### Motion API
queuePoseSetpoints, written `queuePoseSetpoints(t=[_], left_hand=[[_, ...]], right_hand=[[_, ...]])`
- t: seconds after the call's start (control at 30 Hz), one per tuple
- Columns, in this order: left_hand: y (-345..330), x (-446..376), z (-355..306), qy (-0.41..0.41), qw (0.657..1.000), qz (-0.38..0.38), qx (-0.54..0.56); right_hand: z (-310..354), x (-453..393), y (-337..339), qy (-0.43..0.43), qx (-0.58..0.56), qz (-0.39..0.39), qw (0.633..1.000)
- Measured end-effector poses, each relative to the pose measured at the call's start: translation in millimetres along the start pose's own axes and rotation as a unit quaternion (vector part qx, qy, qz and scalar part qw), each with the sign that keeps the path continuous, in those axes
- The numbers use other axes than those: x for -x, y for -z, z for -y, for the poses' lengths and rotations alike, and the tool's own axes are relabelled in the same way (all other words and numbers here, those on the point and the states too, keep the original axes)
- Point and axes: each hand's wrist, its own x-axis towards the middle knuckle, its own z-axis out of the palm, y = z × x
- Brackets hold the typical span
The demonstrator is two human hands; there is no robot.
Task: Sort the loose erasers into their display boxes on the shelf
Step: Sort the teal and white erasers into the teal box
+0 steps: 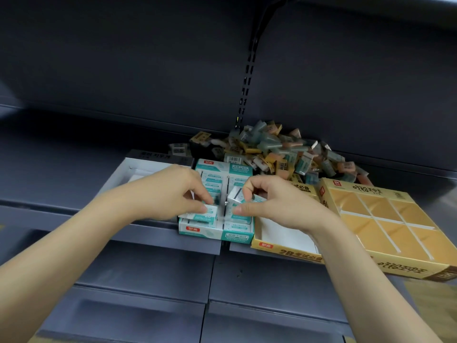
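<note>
Your left grip pinches a teal-and-white eraser between thumb and forefinger, at the near left corner of the teal display box. Your right grip pinches a second eraser, tilted, corner up, just across the box's centre divider from the left grip. Remaining fingers of both hands are curled.

Under both grips: the teal box, packed with matching teal-and-white erasers in two columns either side of the divider. It sits at the shelf's front edge.

Left of your left grip, touching the teal box: a grey-walled box with a white interior; contents mostly hidden by your forearm.

Right of your right grip, under the wrist: a yellow display box with a white floor showing. Beyond it, farther right: a flat gold box with a gridded top, angled, overhanging the shelf edge.

Beyond both grips, against the back panel: the pile of loose erasers, mixed teal, orange, yellow and white, heaped and spilling right behind the gold box. A few strays lie at the pile's left end, behind the grey-walled box.

Below the shelf: grey drawer fronts.
</note>
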Motion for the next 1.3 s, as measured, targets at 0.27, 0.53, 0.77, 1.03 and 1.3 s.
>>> queuePoseSetpoints(t=[0.27,0.53,0.77,1.03,1.3], left_hand=[[-6,1,-4,-0.006,1.0,-0.023,-0.008],[-15,-2,3,-0.004,0.999,-0.041,-0.024],[-10,-3,12,-0.005,0.988,-0.06,-0.142],[-9,-5,17,-0.01,0.99,-0.054,-0.133],[-6,-10,21,-0.034,0.989,-0.068,-0.128]], right_hand=[[-2,3,-3,-0.035,-0.036,0.006,0.999],[2,-4,-4,-0.038,-0.001,-0.01,0.999],[15,-8,-4,-0.061,0.091,0.071,0.991],[30,-22,-8,-0.08,0.235,0.101,0.963],[23,-25,-8,-0.062,0.234,0.068,0.968]])
